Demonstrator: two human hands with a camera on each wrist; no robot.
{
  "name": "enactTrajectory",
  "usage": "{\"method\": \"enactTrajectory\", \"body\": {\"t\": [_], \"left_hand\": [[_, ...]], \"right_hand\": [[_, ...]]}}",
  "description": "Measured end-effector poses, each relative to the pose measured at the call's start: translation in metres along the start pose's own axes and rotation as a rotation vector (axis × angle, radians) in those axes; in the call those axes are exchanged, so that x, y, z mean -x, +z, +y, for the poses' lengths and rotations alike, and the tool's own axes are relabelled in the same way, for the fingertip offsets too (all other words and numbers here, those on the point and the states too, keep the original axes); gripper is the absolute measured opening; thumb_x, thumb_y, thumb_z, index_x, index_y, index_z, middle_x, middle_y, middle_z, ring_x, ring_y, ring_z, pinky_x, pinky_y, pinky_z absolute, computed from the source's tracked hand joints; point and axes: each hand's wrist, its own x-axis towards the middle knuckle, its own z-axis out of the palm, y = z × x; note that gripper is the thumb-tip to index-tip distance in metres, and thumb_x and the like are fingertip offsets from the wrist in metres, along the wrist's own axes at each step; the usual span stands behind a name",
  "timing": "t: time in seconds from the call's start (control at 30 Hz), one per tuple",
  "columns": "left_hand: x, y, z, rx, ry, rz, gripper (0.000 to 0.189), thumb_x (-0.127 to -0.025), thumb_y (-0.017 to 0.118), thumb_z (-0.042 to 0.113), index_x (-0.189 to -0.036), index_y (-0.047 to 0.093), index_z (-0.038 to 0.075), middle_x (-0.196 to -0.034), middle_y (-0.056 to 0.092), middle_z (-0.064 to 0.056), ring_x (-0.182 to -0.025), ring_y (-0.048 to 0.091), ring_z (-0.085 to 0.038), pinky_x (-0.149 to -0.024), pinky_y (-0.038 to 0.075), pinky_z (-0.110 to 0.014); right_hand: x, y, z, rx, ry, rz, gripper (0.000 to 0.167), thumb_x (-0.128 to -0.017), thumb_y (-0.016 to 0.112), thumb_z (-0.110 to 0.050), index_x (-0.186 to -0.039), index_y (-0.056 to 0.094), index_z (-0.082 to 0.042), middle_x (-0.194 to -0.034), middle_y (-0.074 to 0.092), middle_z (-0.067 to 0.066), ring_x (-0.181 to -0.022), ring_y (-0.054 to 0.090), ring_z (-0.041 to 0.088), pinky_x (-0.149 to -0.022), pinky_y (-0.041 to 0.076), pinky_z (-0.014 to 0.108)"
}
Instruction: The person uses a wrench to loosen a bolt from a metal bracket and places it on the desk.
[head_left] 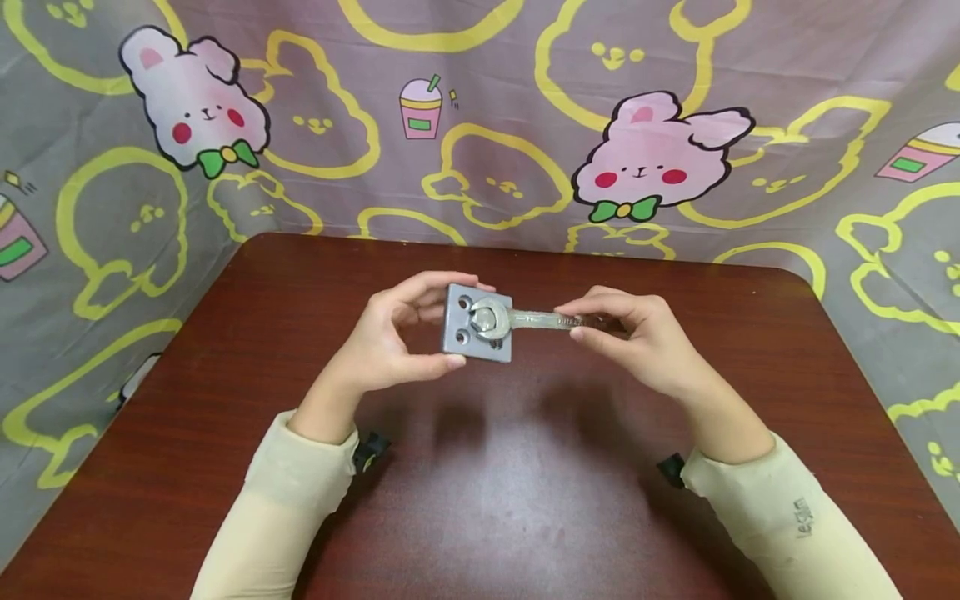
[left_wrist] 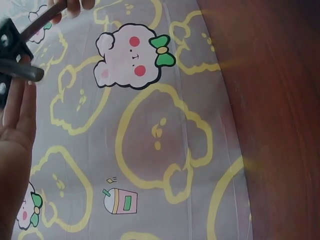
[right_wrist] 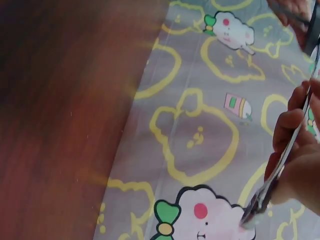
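Gripping a square grey metal plate [head_left: 457,322] at frame centre with curled fingers of left hand [head_left: 386,337]; pinching a silvery open-ended metal wrench [head_left: 534,320] in right hand [head_left: 633,333]. Apparently already seated around silvery bolt head [head_left: 487,319]; cannot tell how far turned.

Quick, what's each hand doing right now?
Left hand: holding the grey plate by its edges.
Right hand: holding the wrench by its handle.
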Motion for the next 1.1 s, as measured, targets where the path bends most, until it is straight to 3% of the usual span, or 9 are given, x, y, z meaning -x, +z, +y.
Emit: {"method": "enactTrajectory", "body": {"t": [0.23,0.6,0.77,0.93,1.1], "left_hand": [[0.001,-0.001,0.001,0.052,-0.030,-0.175,0.066,-0.068,0.075,-0.009,-0.130,0.054,-0.011,-0.124,0.064,-0.028,-0.105,0.070,-0.020,-0.093,0.058,-0.036],[-0.003,0.002,-0.001,0.081,-0.111,-0.370,0.060,-0.070,0.075,0.002,-0.127,0.058,-0.008,-0.113,0.070,-0.022,-0.100,0.072,-0.021,-0.092,0.059,-0.040],[-0.004,0.003,-0.004,0.140,-0.143,-0.454,0.059,-0.073,0.075,0.004,-0.127,0.057,-0.009,-0.112,0.070,-0.023,-0.097,0.072,-0.021,-0.089,0.059,-0.042],[-0.002,0.002,-0.007,0.178,-0.178,-0.477,0.058,-0.074,0.075,0.004,-0.127,0.056,-0.009,-0.112,0.069,-0.024,-0.095,0.072,-0.020,-0.089,0.060,-0.042],[0.002,-0.002,-0.008,0.147,-0.176,-0.422,0.059,-0.071,0.076,0.001,-0.126,0.056,-0.011,-0.112,0.069,-0.026,-0.097,0.072,-0.019,-0.091,0.059,-0.042]], "right_hand": [[-0.011,-0.010,0.006,-0.012,-0.117,-0.140,0.027,-0.084,0.068,0.010,-0.109,0.073,0.001,-0.093,0.069,0.003,-0.081,0.058,0.010,-0.067,0.048,0.022],[-0.036,-0.019,0.016,-0.060,-0.277,-0.309,0.026,-0.080,0.073,0.008,-0.105,0.075,-0.001,-0.096,0.071,0.003,-0.090,0.062,0.015,-0.075,0.051,0.027],[-0.040,-0.021,0.015,-0.038,-0.266,-0.356,0.028,-0.078,0.076,0.006,-0.104,0.077,-0.004,-0.096,0.070,0.000,-0.090,0.061,0.014,-0.075,0.051,0.026],[-0.041,-0.023,0.015,-0.017,-0.248,-0.364,0.028,-0.078,0.076,0.007,-0.104,0.077,-0.005,-0.096,0.070,-0.001,-0.090,0.061,0.013,-0.076,0.049,0.026],[-0.038,-0.030,0.015,-0.019,-0.252,-0.293,0.031,-0.077,0.075,0.011,-0.104,0.076,-0.003,-0.096,0.071,0.002,-0.089,0.061,0.014,-0.075,0.048,0.026]]}}
